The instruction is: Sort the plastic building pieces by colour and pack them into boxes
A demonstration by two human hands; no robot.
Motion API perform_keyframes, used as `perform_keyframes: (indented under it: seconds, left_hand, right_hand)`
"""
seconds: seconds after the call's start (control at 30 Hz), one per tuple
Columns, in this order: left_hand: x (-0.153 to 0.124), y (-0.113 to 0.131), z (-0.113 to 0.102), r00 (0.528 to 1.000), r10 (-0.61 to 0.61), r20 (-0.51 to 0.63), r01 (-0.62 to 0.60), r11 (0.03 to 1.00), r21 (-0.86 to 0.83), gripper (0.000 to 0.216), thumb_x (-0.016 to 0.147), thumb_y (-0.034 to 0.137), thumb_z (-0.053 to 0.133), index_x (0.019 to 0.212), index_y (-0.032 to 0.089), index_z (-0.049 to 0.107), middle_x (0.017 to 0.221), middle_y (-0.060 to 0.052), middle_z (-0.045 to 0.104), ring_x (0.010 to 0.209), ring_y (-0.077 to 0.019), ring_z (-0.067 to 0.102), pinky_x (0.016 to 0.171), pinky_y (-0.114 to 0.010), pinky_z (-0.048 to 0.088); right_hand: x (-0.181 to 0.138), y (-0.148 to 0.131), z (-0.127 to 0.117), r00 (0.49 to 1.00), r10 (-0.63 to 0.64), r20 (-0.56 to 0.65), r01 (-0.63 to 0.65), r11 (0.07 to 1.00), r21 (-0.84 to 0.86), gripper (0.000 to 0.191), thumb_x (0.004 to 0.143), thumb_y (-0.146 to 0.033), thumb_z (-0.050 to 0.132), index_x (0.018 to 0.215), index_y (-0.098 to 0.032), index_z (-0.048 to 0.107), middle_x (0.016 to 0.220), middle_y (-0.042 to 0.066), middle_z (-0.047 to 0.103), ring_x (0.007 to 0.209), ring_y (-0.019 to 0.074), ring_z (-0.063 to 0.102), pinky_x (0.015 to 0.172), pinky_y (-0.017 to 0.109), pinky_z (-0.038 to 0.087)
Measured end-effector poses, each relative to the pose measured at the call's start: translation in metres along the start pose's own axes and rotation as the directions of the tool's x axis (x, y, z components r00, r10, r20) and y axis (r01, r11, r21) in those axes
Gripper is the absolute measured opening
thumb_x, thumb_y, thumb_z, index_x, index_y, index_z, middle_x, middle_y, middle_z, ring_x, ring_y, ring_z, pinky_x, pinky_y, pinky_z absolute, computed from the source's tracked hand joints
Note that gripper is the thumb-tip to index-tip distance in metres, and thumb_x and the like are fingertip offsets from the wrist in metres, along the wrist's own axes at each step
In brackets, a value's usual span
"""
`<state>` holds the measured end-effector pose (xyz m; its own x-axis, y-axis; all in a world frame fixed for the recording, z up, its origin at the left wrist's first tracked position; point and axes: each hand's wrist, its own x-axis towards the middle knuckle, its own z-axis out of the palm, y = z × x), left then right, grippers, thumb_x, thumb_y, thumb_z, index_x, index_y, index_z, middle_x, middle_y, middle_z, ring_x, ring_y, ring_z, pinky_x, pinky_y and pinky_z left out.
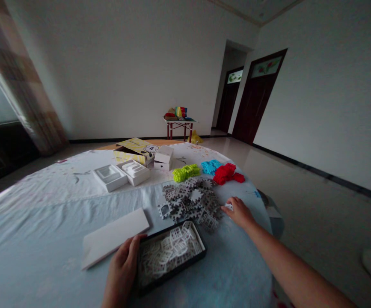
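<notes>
My left hand (123,261) grips the left edge of a shallow black-rimmed box (172,268). Inside the box lie many thin white plastic window-like pieces (167,252). My right hand (239,211) has its fingers closed on a small white piece (229,206), partly covered by the fingertips. It is just right of a heap of grey interlocking toy tiles (201,199), some with cut-out frames. Behind the heap are piles of lime green pieces (186,173), blue pieces (210,166) and red pieces (225,173). A flat white box lid (116,235) lies left of the black-rimmed box.
Two open white boxes (110,177) stand farther back on the cloth-covered round table (44,239), beside a yellow printed carton (135,149) and a small white box (164,157). The table's edge curves close by my right forearm. A small side table (179,121) stands against the wall.
</notes>
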<state>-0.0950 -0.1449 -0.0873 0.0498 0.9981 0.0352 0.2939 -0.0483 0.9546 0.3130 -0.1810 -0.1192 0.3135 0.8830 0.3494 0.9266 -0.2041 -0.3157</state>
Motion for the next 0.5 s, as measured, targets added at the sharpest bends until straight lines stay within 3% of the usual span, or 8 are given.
perform_keyframes:
  seconds: [0.27, 0.4, 0.5]
  left_hand:
    - [0.002, 0.000, 0.001, 0.999, 0.013, -0.039, -0.013, 1.000, -0.001, 0.055, 0.061, 0.067, 0.052, 0.082, 0.019, 0.070, 0.085, -0.005, 0.072, 0.088, -0.0272, 0.064, 0.082, -0.031, 0.047]
    - [0.000, 0.004, 0.001, 0.998, -0.013, -0.058, 0.013, 1.000, 0.008, 0.053, 0.062, 0.065, 0.053, 0.083, 0.019, 0.070, 0.085, -0.004, 0.073, 0.089, -0.0265, 0.063, 0.082, -0.029, 0.047]
    - [-0.001, 0.008, 0.002, 0.997, -0.024, -0.073, 0.024, 1.000, 0.006, 0.053, 0.059, 0.065, 0.054, 0.079, 0.019, 0.070, 0.079, -0.004, 0.073, 0.082, -0.0253, 0.065, 0.076, -0.027, 0.049]
  right_hand:
    - [0.004, -0.010, -0.003, 0.998, 0.026, -0.049, -0.012, 0.967, 0.255, 0.019, 0.071, -0.033, 0.058, 0.085, -0.022, 0.054, 0.084, 0.003, 0.059, 0.079, 0.0196, 0.057, 0.071, 0.031, 0.044]
    - [0.015, -0.011, -0.011, 0.998, 0.019, -0.054, -0.001, 0.948, 0.320, 0.014, 0.072, -0.035, 0.056, 0.074, -0.021, 0.057, 0.074, 0.002, 0.058, 0.069, 0.0177, 0.057, 0.065, 0.029, 0.044]
    - [0.028, -0.023, -0.026, 0.993, 0.056, -0.106, -0.013, 0.929, 0.370, 0.022, 0.077, -0.040, 0.051, 0.080, -0.019, 0.057, 0.071, 0.003, 0.059, 0.066, 0.0178, 0.056, 0.062, 0.028, 0.044]
